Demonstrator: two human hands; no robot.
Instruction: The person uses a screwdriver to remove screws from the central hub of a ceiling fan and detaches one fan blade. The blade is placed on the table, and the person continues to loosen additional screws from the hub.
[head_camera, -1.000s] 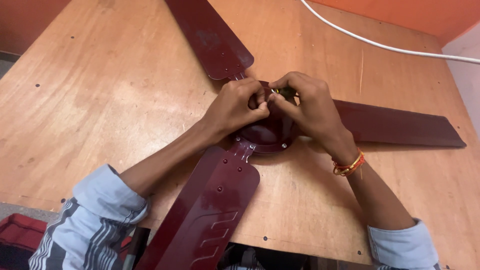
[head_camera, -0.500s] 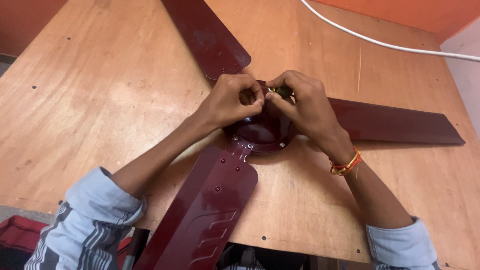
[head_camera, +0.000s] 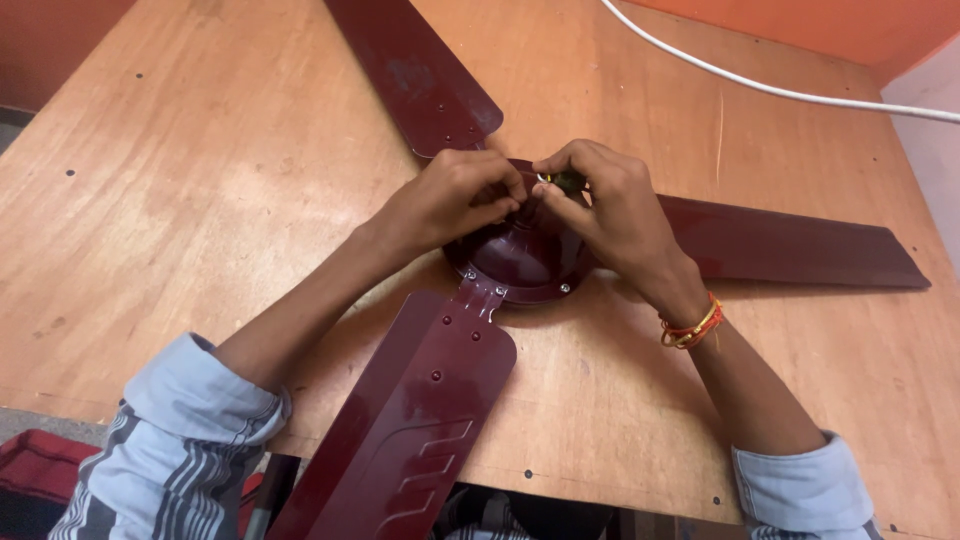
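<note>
A dark maroon ceiling fan lies flat on a wooden table (head_camera: 200, 200). Its round motor housing (head_camera: 525, 265) sits in the middle, and three blades spread out: one towards me (head_camera: 410, 430), one away (head_camera: 415, 75), one to the right (head_camera: 800, 245). My left hand (head_camera: 445, 200) and my right hand (head_camera: 610, 215) meet over the top of the housing. The fingertips of both pinch small parts at the hub's centre (head_camera: 550, 182), where thin wires and a bit of green show. What exactly each finger holds is hidden.
A white cable (head_camera: 760, 88) runs across the far right of the table. An orange wall rises behind the table's far edge. A dark red object (head_camera: 35, 475) lies below the near left edge. Thread bands circle my right wrist (head_camera: 690, 328).
Both hands stay joined over the hub, with only slight finger movement. The view has shifted a little.
</note>
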